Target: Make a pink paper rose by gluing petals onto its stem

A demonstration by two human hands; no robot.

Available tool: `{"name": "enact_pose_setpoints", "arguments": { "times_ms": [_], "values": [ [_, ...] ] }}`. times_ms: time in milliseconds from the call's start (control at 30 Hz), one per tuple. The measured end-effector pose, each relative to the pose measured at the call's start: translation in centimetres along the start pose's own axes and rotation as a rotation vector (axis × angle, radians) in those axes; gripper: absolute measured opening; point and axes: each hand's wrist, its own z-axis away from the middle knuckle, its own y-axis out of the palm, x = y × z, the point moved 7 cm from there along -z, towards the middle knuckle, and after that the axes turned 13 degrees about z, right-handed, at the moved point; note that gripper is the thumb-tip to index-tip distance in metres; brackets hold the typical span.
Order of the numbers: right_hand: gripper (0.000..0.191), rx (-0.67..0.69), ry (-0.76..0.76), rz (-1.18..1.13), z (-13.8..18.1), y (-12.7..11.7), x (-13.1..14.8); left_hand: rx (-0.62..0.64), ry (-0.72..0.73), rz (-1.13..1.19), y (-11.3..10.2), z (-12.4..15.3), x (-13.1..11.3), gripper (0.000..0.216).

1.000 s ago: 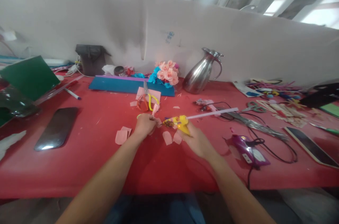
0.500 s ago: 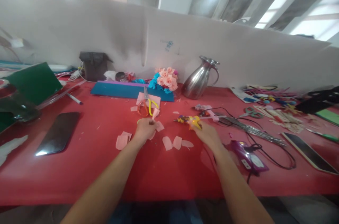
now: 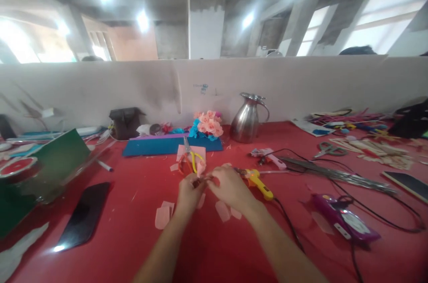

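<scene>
My left hand (image 3: 190,194) pinches a small rolled pink paper flower (image 3: 201,168) by its lower end. My right hand (image 3: 229,187) meets it there, thumb and finger closed on the base of the same flower; the exact grip is partly hidden. Right of my right hand, a yellow hot glue gun (image 3: 260,185) lies on the red table with its cord trailing toward me. Cut pink paper petals (image 3: 162,217) lie left of my left wrist, and more petals (image 3: 223,211) lie below my right hand. Behind the flower are pliers with yellow and orange handles (image 3: 197,162), on pink paper.
A bunch of pink and blue paper flowers (image 3: 209,125) and a steel jug (image 3: 246,122) stand at the back. On the left lies a black phone (image 3: 83,214). To the right are a purple device (image 3: 347,220), metal wires (image 3: 337,174) and green-handled scissors (image 3: 331,149).
My right hand has let go of the yellow glue gun, which now lies on the table, and has moved left to the pink flower in my left hand. The head view has tilted up.
</scene>
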Motion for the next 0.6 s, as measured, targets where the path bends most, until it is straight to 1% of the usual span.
{"name": "enact_pose_setpoints", "arguments": {
  "times_ms": [100,167,233,333,433,600],
  "values": [
    [0.020,-0.017,0.022,-0.010,-0.3,0.0,-0.4,-0.020,-0.011,-0.027,-0.1,0.0,0.1,0.018],
    [0.021,-0.038,0.067,-0.074,-0.3,-0.1,-0.9,-0.019,-0.029,-0.005,0.0,0.1,0.0,0.020],
    [0.022,-0.084,0.142,-0.206,-0.2,-0.1,-1.7,-0.018,-0.035,0.046,0.0,0.4,-0.4,0.022],
    [0.024,-0.201,0.297,-0.423,0.2,0.2,-3.3,-0.036,-0.048,0.132,0.1,0.8,-1.0,0.023],
    [0.027,-0.286,0.420,-0.535,0.8,0.6,-4.6,-0.020,-0.075,0.206,0.4,1.1,-1.0,0.025],
    [0.029,-0.331,0.477,-0.644,1.0,1.1,-5.1,-0.006,-0.095,0.344,0.9,1.1,-0.6,0.028]
  ]
}}
